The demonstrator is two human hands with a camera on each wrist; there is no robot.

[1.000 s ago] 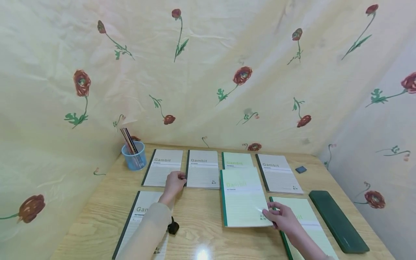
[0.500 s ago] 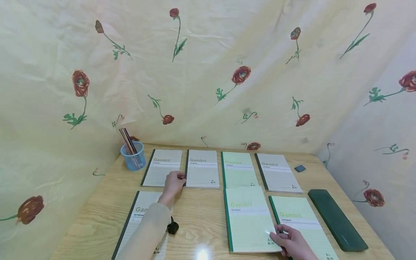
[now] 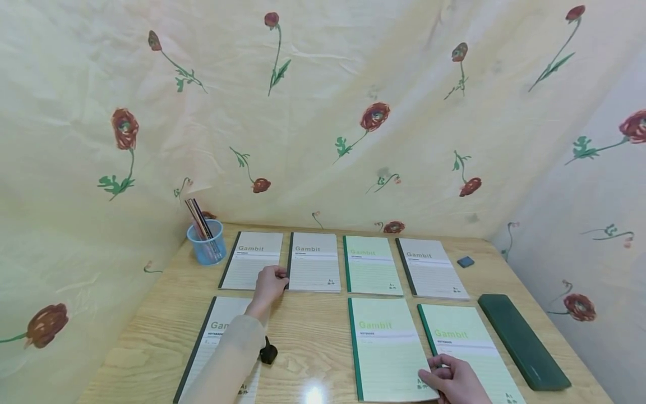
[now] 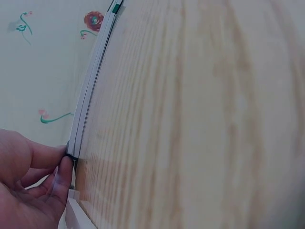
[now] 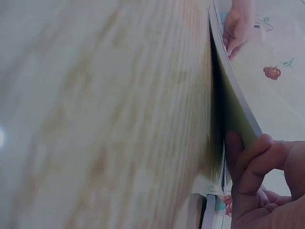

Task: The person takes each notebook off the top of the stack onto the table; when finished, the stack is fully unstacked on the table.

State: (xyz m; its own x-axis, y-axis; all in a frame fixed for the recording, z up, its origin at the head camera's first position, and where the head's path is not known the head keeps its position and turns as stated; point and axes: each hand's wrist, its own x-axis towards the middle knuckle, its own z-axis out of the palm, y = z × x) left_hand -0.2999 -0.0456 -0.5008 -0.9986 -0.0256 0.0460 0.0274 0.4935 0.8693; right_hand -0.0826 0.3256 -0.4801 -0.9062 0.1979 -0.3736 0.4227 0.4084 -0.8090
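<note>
Between thumb and fingers, my right hand (image 3: 452,379) pinches the lower right corner of a pale green notebook (image 3: 386,350) with a green spine. In the right wrist view that held corner of the green notebook (image 5: 238,102) is lifted off the wood, with fingertips under it. My left hand (image 3: 270,284) pinches the lower left corner of a grey notebook (image 3: 314,266) with a black spine, second from the left in the back row. The left wrist view shows thumb and finger at the corner of this grey notebook (image 4: 88,105), which lies flat.
Other notebooks lie around: grey ones (image 3: 254,255) (image 3: 431,269), green ones (image 3: 373,266) (image 3: 466,348), and a grey one (image 3: 227,317) under the left forearm. A blue pencil cup (image 3: 208,247), green case (image 3: 525,342), small dark block (image 3: 466,262) and black object (image 3: 269,353) share the wooden table (image 3: 136,336).
My right hand has brought the green notebook toward me and down to the table, uncovering the green notebook in the back row. The left hand has stayed in place.
</note>
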